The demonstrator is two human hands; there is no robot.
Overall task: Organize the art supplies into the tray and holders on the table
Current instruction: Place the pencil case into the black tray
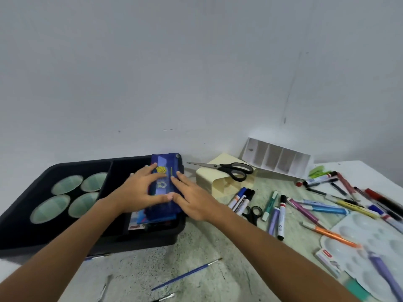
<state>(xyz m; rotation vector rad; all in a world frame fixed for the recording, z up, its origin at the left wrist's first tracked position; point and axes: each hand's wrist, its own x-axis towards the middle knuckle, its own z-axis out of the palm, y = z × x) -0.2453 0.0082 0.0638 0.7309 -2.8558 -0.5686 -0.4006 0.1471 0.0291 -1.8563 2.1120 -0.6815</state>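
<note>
Left hand [139,190]: fingers straight and spread, laid flat on the left side of the blue pencil pouch [164,188]; thumb runs along its near part. Right hand [194,199]: fingers straight, close together, resting flat along the pouch's right edge. Neither hand curls round anything; both press or touch the pouch from above.

Pouch location: right compartment of the black tray [65,238], lying on top of a small stack of flat packets [139,221] whose near ends show beneath it. Pouch carries a yellow shell print and a pale ball print.

Tray, left compartment: four pale green cups [67,184] in a two-by-two block, openings up; contents cannot be made out.

Table [218,258], right of tray: cream paper holder [209,179] just beside the tray, with large black-handled scissors [229,170] lying across its top. Far right, against the wall, a white divided organiser [277,158], tipped so its compartments face the viewer.

Loose on the table, right: a scatter of markers and pens [281,216], small black scissors [254,213] partly under them, a white paint palette [370,240] at the near right edge. Near centre: a blue-handled brush [185,274].
</note>
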